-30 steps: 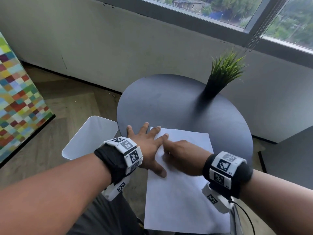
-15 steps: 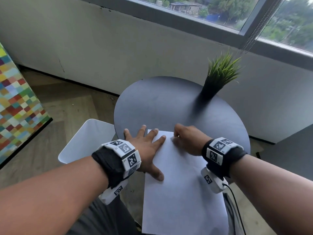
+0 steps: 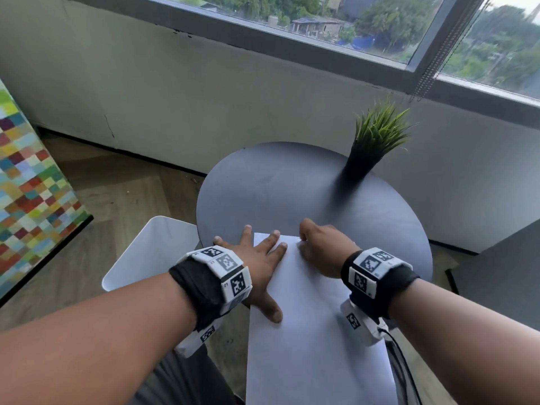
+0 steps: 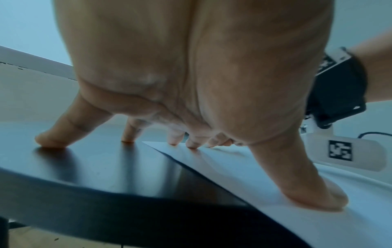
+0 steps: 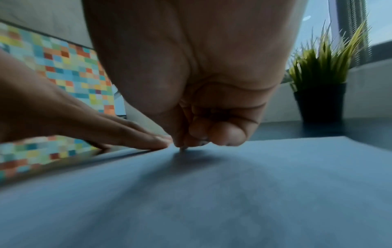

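Your left hand (image 3: pixel 257 267) lies flat, fingers spread straight: thumb and two fingers press the sheet of paper (image 3: pixel 309 346), two rest on the round black table (image 3: pixel 277 185). Your right hand (image 3: pixel 324 252), fingers curled together, bears down on the sheet's far edge. The sheet overhangs the table at 6 o'clock; a potted grass plant (image 3: pixel 371 147) stands at 1 o'clock.

I'm looking at a daylit corner under a window (image 3: pixel 350 27).
Grey wall (image 3: pixel 204 92), wood floor (image 3: pixel 122 200), round dark table (image 3: pixel 277 185), potted grass (image 3: pixel 377 135), white bin (image 3: pixel 152 252).
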The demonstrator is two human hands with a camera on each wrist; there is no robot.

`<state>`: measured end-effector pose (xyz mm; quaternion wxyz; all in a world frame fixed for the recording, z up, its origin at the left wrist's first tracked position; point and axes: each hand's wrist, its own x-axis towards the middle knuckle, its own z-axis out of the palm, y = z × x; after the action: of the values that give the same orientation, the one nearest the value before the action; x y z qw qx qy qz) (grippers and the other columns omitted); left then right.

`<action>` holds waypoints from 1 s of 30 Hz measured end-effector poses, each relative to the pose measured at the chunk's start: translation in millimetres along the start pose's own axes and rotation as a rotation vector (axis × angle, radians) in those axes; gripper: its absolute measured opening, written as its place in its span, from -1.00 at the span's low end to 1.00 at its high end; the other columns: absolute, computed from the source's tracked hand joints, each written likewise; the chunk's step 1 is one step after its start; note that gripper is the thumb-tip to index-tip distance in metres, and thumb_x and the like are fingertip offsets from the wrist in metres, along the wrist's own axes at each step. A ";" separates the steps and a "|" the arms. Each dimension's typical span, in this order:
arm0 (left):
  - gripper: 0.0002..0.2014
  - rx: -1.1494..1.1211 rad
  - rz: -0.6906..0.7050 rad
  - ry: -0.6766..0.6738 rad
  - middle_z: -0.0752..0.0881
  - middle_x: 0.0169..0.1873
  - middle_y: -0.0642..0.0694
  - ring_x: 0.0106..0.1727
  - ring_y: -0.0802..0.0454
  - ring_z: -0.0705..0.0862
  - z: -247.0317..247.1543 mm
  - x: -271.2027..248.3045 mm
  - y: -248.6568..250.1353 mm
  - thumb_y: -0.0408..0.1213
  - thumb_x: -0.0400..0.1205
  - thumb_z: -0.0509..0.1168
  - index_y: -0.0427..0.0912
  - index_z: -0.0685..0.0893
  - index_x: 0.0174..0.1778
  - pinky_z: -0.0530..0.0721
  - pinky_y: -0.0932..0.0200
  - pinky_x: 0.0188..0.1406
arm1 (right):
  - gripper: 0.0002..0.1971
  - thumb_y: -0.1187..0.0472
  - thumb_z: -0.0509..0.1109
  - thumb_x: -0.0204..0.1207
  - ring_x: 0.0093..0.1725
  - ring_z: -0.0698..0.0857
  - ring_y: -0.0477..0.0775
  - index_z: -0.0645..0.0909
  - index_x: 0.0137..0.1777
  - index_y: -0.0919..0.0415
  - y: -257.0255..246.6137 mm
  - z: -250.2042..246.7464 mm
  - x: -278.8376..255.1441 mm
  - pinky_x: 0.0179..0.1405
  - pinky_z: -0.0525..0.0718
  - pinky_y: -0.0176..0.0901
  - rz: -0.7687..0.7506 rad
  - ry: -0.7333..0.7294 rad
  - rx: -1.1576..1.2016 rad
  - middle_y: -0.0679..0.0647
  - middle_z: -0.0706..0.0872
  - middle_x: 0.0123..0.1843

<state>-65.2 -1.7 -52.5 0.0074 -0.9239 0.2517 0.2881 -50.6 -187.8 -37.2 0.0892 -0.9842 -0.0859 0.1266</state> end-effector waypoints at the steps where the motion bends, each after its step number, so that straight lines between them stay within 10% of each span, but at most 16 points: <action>1: 0.35 -0.007 -0.002 0.000 -0.38 0.70 0.22 0.71 -0.34 -0.34 -0.3 0.0 0.3 0.56 0.22 0.42 0.19 -0.31 0.71 0.04 -0.83 0.36 | -0.83 0.13 0.18 0.63 -0.07 0.62 0.35 0.38 0.11 0.20 -6.6 3.1 -6.9 -0.17 0.58 0.02 -0.062 -0.029 -0.019 0.30 0.66 -0.03; 4: 0.34 -0.022 -0.005 -0.010 -0.37 0.71 0.23 0.71 -0.35 -0.35 -2.0 1.0 1.4 0.54 0.19 0.46 0.25 -0.27 0.71 0.03 -0.84 0.34 | -0.77 0.10 0.20 0.63 -0.04 0.64 0.28 0.38 0.24 0.13 -17.7 14.4 -33.7 -0.09 0.63 0.07 -0.319 -0.208 -0.044 0.18 0.71 -0.02; 10: 0.33 0.016 -0.012 -0.036 -0.39 0.70 0.21 0.70 -0.38 -0.35 -4.0 3.0 3.1 0.55 0.20 0.44 0.33 -0.33 0.67 0.06 -0.83 0.35 | -0.89 0.06 0.21 0.61 -0.10 0.61 0.29 0.38 0.04 0.04 13.4 -1.2 -18.3 -0.14 0.63 0.06 -0.096 -0.054 -0.062 0.15 0.69 -0.09; 15: 0.34 0.011 -0.004 -0.050 -0.40 0.70 0.20 0.70 -0.41 -0.35 -6.9 1.8 3.6 0.54 0.20 0.46 0.32 -0.31 0.69 0.07 -0.85 0.34 | -0.75 0.17 0.30 0.57 -0.02 0.64 0.18 0.40 0.21 0.07 -16.1 16.5 -49.4 -0.06 0.64 0.06 -0.391 -0.287 -0.039 0.10 0.71 0.03; 20: 0.32 0.035 -0.004 -0.032 -0.38 0.71 0.19 0.70 -0.41 -0.32 -4.6 1.1 2.6 0.55 0.21 0.43 0.32 -0.32 0.69 0.10 -0.82 0.34 | -0.83 0.10 0.21 0.61 -0.02 0.63 0.30 0.41 0.12 0.13 8.4 -2.6 -13.2 -0.21 0.50 -0.05 -0.036 -0.037 -0.050 0.23 0.69 0.04; 25: 0.32 0.029 0.009 -0.038 -0.37 0.71 0.20 0.70 -0.42 -0.32 -6.4 0.3 2.6 0.54 0.20 0.46 0.33 -0.29 0.69 0.10 -0.83 0.31 | -0.71 0.16 0.28 0.59 -0.02 0.65 0.24 0.38 0.27 0.14 -17.7 19.8 -46.3 -0.09 0.62 0.05 -0.357 -0.251 -0.054 0.14 0.70 0.01; 30: 0.30 0.053 0.012 -0.030 -0.36 0.72 0.17 0.70 -0.43 -0.31 -6.9 -1.4 3.5 0.53 0.24 0.44 0.31 -0.29 0.70 0.13 -0.78 0.36 | -0.85 0.10 0.20 0.63 -0.05 0.62 0.28 0.42 0.12 0.11 3.6 1.4 -22.0 -0.18 0.58 0.00 -0.145 -0.085 -0.072 0.16 0.70 -0.02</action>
<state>-64.2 -5.2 -45.5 0.0342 -0.9174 0.2646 0.2952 -71.4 -195.3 -34.1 0.0588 -0.9717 -0.1652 0.1583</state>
